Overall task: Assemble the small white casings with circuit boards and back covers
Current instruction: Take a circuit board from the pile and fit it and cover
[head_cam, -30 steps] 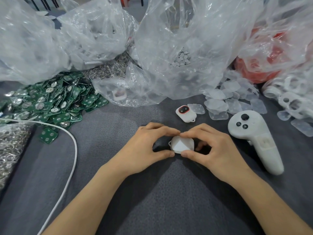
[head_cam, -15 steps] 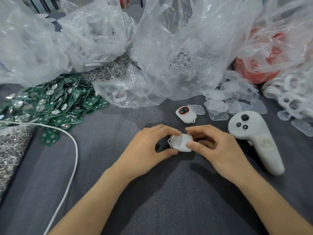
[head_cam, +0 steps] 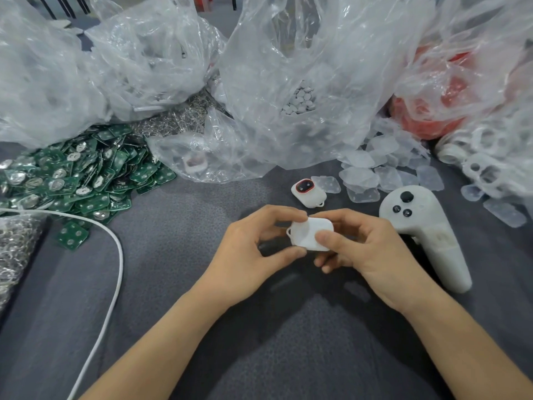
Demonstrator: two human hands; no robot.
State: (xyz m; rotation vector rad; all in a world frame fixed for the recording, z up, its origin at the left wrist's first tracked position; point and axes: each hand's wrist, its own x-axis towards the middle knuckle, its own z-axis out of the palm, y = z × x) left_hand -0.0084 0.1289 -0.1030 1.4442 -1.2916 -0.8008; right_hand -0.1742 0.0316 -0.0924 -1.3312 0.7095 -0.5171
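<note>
A small white casing [head_cam: 305,233] is held just above the grey cloth at the centre, its smooth back cover facing up. My left hand [head_cam: 251,255] pinches its left side between thumb and forefinger. My right hand [head_cam: 366,252] grips its right side, thumb on top. A finished white casing with a red-ringed dark face [head_cam: 308,192] lies behind them. Green circuit boards [head_cam: 75,180] are heaped at the left. Translucent back covers [head_cam: 375,171] lie scattered at the right rear.
A white hand controller [head_cam: 424,235] lies right of my right hand. A white cable [head_cam: 115,255] curves across the cloth at the left. Crinkled clear plastic bags [head_cam: 302,82] of parts fill the back. Metal rings [head_cam: 14,249] pile at the far left.
Both hands have lifted the casing slightly and tilted it. My right thumb has slid onto the top of the back cover.
</note>
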